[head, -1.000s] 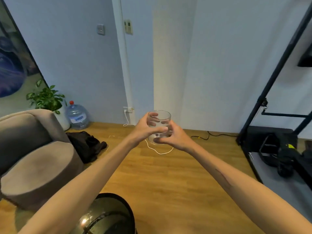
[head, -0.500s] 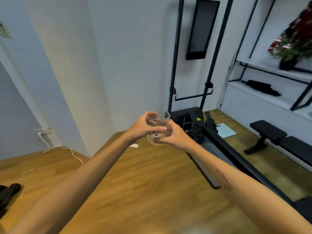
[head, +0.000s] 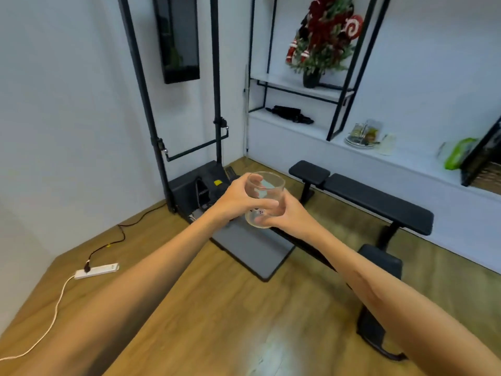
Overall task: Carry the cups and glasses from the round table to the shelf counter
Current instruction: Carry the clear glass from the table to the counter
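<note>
A clear drinking glass (head: 264, 189) is held upright at arm's length in the middle of the view. My left hand (head: 238, 200) grips its left side, fingers wrapped across the front. My right hand (head: 291, 214) cups its right side and base. The white shelf counter (head: 406, 158) runs along the right wall, beyond the glass. On it stand a plate with glassware (head: 362, 135) and a pale cup (head: 386, 145). The round table is out of view.
A black weight bench (head: 376, 202) stands between me and the counter. A black exercise frame with a grey base plate (head: 252, 248) fills the corner. A white power strip (head: 96, 270) with cables lies on the wooden floor at left. A decorated plant (head: 322, 36) sits on an upper shelf.
The view has swung to the right: sofa, plant and water bottle are gone, and the bench and shelf counter have come into view. Both hands keep the same hold on the glass.
</note>
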